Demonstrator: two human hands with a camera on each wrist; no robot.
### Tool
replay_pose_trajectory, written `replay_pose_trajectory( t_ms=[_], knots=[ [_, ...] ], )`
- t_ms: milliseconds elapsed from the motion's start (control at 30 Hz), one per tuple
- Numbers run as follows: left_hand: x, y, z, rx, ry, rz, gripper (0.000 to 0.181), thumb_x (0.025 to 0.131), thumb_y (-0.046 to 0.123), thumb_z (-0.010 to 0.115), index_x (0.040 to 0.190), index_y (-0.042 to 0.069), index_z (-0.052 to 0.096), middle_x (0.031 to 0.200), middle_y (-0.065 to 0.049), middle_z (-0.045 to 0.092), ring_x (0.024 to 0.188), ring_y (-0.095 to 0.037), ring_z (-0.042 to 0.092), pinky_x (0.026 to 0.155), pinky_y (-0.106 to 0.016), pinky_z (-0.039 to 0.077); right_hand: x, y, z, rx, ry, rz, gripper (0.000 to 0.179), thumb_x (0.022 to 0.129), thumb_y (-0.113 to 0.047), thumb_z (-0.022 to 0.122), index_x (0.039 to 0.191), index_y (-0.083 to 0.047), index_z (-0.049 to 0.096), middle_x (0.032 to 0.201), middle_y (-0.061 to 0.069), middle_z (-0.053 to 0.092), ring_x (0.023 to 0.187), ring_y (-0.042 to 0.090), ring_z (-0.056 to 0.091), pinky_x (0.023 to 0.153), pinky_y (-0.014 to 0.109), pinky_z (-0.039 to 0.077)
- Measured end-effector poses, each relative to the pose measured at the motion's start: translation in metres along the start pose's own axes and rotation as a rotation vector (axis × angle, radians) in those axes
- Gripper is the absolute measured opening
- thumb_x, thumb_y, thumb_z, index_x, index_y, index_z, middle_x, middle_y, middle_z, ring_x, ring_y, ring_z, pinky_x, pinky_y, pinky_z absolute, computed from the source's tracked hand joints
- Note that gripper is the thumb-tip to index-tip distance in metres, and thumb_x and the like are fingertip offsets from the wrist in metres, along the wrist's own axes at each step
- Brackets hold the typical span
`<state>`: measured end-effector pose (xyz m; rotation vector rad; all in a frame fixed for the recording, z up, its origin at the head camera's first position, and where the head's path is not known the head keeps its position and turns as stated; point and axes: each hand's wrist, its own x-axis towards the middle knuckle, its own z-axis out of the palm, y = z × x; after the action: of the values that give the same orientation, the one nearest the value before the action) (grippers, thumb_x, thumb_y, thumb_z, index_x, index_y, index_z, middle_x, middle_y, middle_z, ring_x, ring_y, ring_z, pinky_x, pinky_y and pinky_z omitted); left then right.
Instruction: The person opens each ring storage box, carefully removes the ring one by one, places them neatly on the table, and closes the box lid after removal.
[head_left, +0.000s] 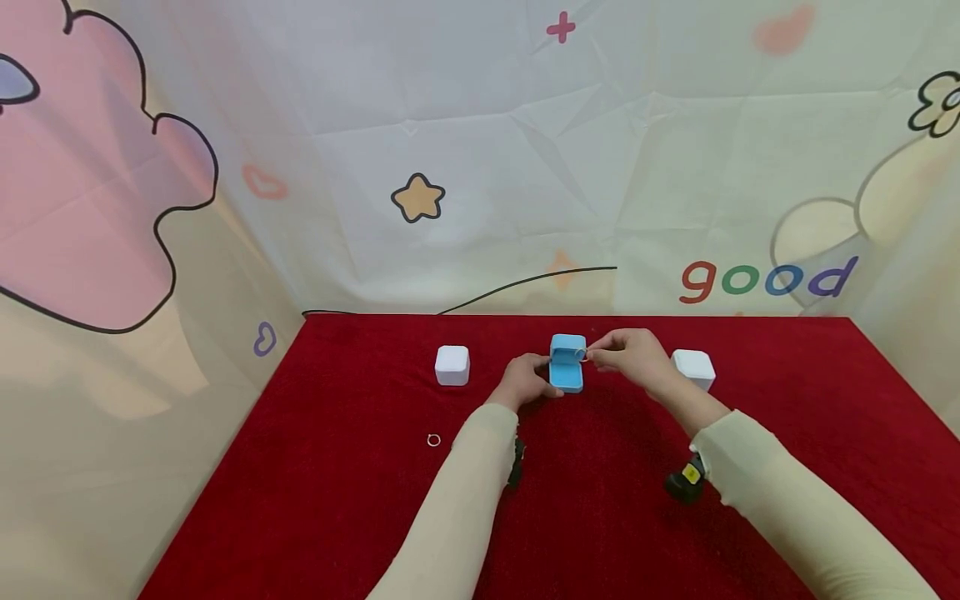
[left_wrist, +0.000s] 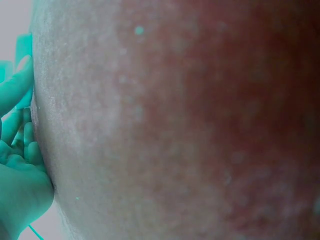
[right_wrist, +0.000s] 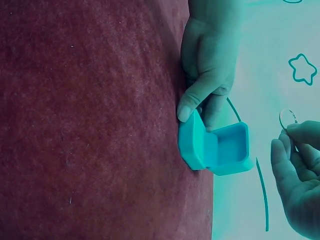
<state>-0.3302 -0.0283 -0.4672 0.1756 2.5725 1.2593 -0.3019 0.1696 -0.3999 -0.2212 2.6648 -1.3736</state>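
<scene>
A small light-blue ring box (head_left: 566,377) stands on the red cloth with its lid raised. My left hand (head_left: 522,380) grips it from the left, the thumb (right_wrist: 186,113) against its side; the other fingers are partly hidden. To the right of the box, my right hand (head_left: 636,357) pinches a thin ring (right_wrist: 281,120) between thumb and forefinger. In the head view that ring appears in front of the lid's right edge; the right wrist view shows a gap between ring and box. The left wrist view catches only part of the left hand (left_wrist: 22,185) and a sliver of the box.
Another ring (head_left: 429,440) lies on the red cloth (head_left: 360,500), left of the left forearm. A white box (head_left: 452,365) stands left of the left hand, and a second white box (head_left: 694,367) sits partly behind the right wrist. A printed curtain (head_left: 495,150) hangs behind the table.
</scene>
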Motion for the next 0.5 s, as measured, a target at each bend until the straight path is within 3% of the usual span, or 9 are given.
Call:
replay_pose_trajectory(
  t_ms=[333,500],
  knots=[
    [0.0006,-0.0008,0.0003,-0.002,0.0,0.002,0.062,0.089,0.012,0.079,0.146,0.004,0.056,0.15,-0.014,0.055,0.139,-0.029,0.05,0.115,-0.042,0.048,-0.0038,0.0003,0.0,0.004,-0.008,0.001,0.029,0.099,-0.017,0.066,0.116,0.006,0.071,0.109,0.024,0.074,0.092,0.027,0.074,0.095,0.046,0.059],
    [0.0013,-0.0013,0.0012,0.001,0.0,0.005,0.061,0.089,0.012,0.079,0.146,0.003,0.056,0.149,-0.014,0.056,0.139,-0.03,0.05,0.115,-0.042,0.048,-0.0066,-0.0004,-0.0001,0.016,-0.02,0.002,0.029,0.099,-0.017,0.067,0.116,0.006,0.071,0.103,0.017,0.077,0.091,0.024,0.074,0.095,0.044,0.059]
  ],
)
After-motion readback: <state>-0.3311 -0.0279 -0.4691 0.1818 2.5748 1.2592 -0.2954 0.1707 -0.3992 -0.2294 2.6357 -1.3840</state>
